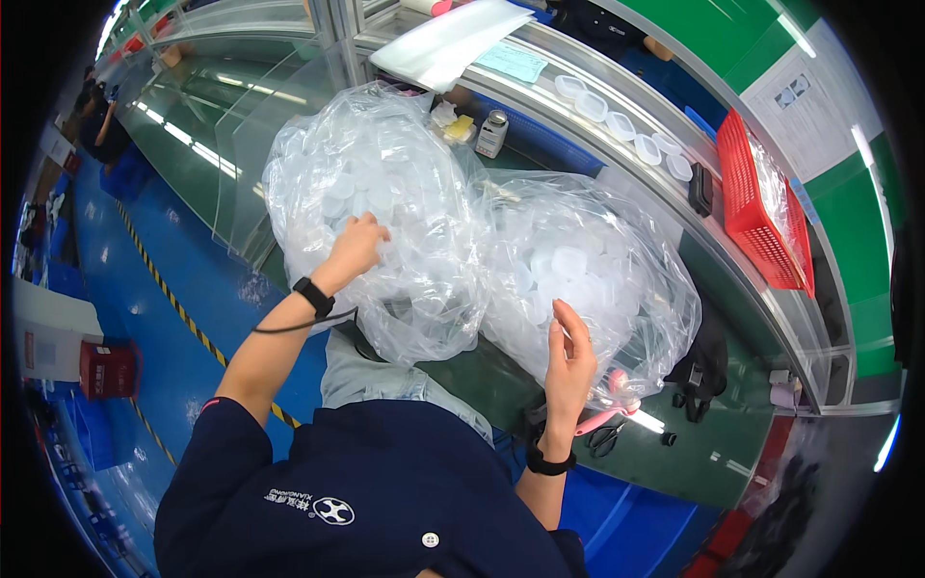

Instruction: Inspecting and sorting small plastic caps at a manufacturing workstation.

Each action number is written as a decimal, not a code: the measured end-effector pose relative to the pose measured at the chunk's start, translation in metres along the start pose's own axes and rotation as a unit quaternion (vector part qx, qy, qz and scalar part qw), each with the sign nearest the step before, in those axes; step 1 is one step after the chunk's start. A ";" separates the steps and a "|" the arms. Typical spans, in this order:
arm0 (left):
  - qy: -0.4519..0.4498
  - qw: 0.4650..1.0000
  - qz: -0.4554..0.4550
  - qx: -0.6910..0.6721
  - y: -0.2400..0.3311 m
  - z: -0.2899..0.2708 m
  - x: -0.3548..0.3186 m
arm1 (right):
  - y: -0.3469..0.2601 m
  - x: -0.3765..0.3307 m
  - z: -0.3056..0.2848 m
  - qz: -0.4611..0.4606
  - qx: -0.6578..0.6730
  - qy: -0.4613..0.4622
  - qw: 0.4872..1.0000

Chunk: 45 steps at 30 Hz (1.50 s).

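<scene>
Two large clear plastic bags lie side by side in front of me. The left bag [424, 308] is filled with many small translucent white plastic pieces [371, 178]. In the right bag [660, 289] are similar rounded, lid-like pieces [573, 275]. My left hand [356, 247] reaches over the left bag's pieces, its fingers bent and a little apart; nothing shows in them. At the near edge of the right bag, my right hand [572, 361] is raised with fingers stretched upward, holding nothing visible. Each wrist wears a black band, and a dark cord trails from the left one.
On the shelf beyond are several clear plastic containers [620, 125], a dark case [700, 190] and a red basket [756, 207]. A small bottle [491, 134] stands behind the bags. Black scissors [604, 440] and a pink-handled tool [602, 420] lie on the green table [694, 448].
</scene>
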<state>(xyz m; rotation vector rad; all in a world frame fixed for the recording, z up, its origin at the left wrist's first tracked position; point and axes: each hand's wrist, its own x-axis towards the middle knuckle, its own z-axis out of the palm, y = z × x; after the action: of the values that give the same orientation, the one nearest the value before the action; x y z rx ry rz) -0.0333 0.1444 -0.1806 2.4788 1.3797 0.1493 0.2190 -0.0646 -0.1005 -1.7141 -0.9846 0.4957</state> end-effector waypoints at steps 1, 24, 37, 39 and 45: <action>-0.003 1.000 0.003 0.000 0.002 -0.009 -0.003 | -0.002 -0.002 -0.001 -0.002 -0.007 0.000 1.000; 0.077 0.676 0.079 -0.729 0.145 -0.131 -0.121 | -0.100 -0.042 0.029 0.047 0.384 -0.239 0.891; 0.105 0.716 0.009 -0.690 0.127 -0.138 -0.128 | -0.117 -0.042 0.010 0.049 0.477 -0.234 0.846; 0.067 0.788 0.124 -0.599 0.119 -0.135 -0.130 | -0.117 -0.039 0.010 0.045 0.464 -0.230 0.854; 0.015 0.842 0.253 -0.476 0.137 -0.137 -0.129 | -0.116 -0.040 0.008 0.046 0.456 -0.239 0.856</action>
<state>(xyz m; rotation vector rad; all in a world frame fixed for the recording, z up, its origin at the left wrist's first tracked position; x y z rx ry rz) -0.0226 -0.0039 -0.0012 1.8627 0.3920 0.7771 0.1466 -0.0790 -0.0016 -0.7752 -0.7904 1.2641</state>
